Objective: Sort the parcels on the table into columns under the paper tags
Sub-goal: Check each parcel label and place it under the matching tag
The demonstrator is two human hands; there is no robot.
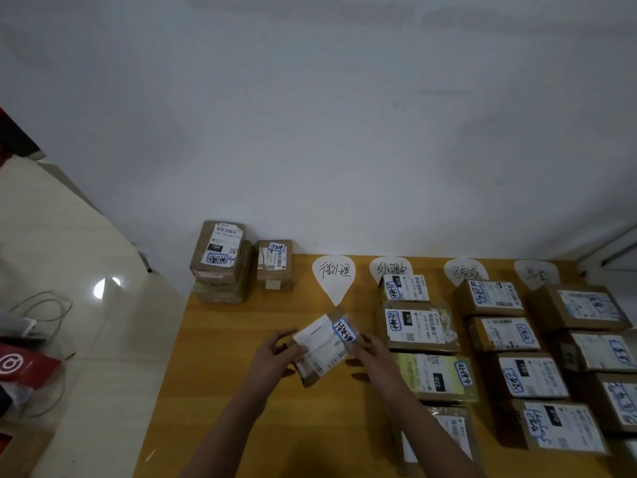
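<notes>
At the lower middle of the frame, one small parcel [322, 346] is gripped by two hands: its left end is held by the left hand [272, 353], and its right end by the right hand [374, 351], with fingers curled round the edges. The parcel is held tilted, label side up, just below the leftmost tag; whether it touches the table cannot be told.

To the right, three columns of labelled cardboard parcels are laid out. Four are counted in the second column [418, 327] and four in the third column [531, 377]. In the fourth column [582, 307], three are clearly seen, with more cut off by the right edge.

Farther back, four white pointed paper tags are set in a row, each with handwriting: the first tag [333, 276], second tag [390, 267], third tag [465, 270] and fourth tag [536, 272]. The last three are partly covered by the top parcels.

At the far left corner, two stacks are seen: a taller stack [219, 260] and, just beside it, a shorter stack [274, 263].

Everything is carried by a yellow wooden table [234, 391] pushed against a pale grey wall [310, 115]. A glossy tiled floor [69, 236] is seen on the left, with cables [44, 305] and a red item [24, 363].
</notes>
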